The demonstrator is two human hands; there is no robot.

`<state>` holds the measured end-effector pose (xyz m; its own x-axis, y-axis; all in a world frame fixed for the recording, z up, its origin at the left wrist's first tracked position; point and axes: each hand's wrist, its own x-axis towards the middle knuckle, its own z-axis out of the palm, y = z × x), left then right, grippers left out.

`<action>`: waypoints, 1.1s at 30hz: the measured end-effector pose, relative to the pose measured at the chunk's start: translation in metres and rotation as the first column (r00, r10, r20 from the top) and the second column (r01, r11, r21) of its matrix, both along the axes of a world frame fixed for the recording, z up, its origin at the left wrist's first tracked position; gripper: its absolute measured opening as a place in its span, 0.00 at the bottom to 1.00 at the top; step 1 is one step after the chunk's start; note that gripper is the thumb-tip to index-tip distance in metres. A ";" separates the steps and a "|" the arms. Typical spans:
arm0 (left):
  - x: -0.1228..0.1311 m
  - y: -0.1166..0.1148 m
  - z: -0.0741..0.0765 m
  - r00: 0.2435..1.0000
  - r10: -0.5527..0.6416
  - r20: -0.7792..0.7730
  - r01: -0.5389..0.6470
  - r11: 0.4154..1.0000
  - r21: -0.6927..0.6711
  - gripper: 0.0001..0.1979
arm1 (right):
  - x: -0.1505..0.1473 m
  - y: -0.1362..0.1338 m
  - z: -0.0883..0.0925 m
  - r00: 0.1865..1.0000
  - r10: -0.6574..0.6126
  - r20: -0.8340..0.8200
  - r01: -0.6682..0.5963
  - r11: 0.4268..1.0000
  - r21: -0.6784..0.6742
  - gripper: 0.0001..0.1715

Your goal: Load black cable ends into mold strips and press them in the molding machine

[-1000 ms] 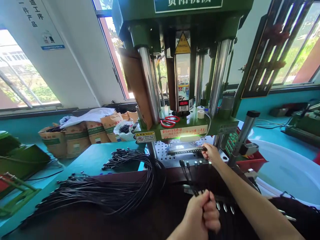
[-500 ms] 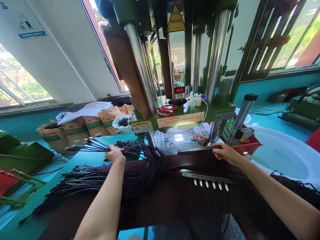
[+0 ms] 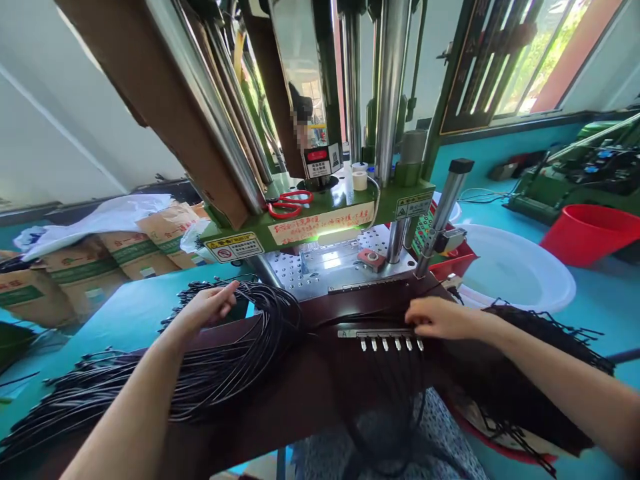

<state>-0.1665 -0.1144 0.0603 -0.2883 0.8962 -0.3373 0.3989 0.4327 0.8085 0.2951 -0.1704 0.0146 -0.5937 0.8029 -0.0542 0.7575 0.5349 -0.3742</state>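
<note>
My left hand (image 3: pixel 210 307) is over the near side of a pile of black cables (image 3: pixel 270 313), index finger stretched out and the other fingers loosely bent, with nothing visible in it. My right hand (image 3: pixel 435 319) has its fingers closed at the right end of a metal strip (image 3: pixel 350 334) marked "A". Several silver connectors (image 3: pixel 385 345) stick out of this strip toward me, their black cables hanging down to my lap. A second metal strip (image 3: pixel 370 285) lies along the front edge of the perforated press plate (image 3: pixel 290 273).
A green press with steel columns (image 3: pixel 393 87) stands ahead. Red-handled scissors (image 3: pixel 290 204) and a white tape roll (image 3: pixel 359 181) rest on its ledge. A red block (image 3: pixel 371 259) sits on the plate. To the right are a white tub (image 3: pixel 515 267) and more black cables (image 3: pixel 545 333).
My left hand has let go of its cable bundle. My right hand has left the far strip and come nearer, to the end of the strip with connectors. The view has turned right.
</note>
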 end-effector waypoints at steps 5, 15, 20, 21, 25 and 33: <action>0.109 -0.089 0.002 0.820 -0.572 0.020 0.561 0.810 0.172 0.15 | -0.012 -0.043 0.007 0.935 -0.048 0.352 -0.031 0.976 0.215 0.14; 0.217 -0.142 -0.049 0.417 -0.853 -0.314 0.908 0.407 0.100 0.25 | -0.021 0.002 0.057 0.900 -0.199 0.387 0.180 0.980 0.085 0.15; 0.235 -0.099 -0.049 0.494 -0.867 0.068 0.869 0.492 -0.052 0.32 | -0.030 0.053 0.071 0.950 -0.193 0.248 0.179 0.981 0.077 0.17; 0.239 -0.089 -0.050 0.525 -0.829 0.192 0.850 0.522 -0.068 0.33 | -0.033 0.065 0.071 0.958 -0.190 0.213 0.177 0.981 0.079 0.18; 0.257 -0.055 -0.052 0.538 -0.560 0.630 0.688 0.724 0.056 0.24 | -0.051 0.113 0.061 0.978 -0.178 0.110 0.170 0.982 0.076 0.15; 0.251 0.016 -0.060 0.407 -0.068 0.911 0.327 0.942 -0.076 0.05 | -0.086 0.192 0.035 0.941 -0.338 0.014 0.332 0.931 0.149 0.09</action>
<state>0.0841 -0.0980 0.0007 0.4634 0.7529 -0.4674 -0.3854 0.6461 0.6588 0.2096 0.0214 0.0498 -0.2889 0.9556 0.0577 0.9143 0.2933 -0.2795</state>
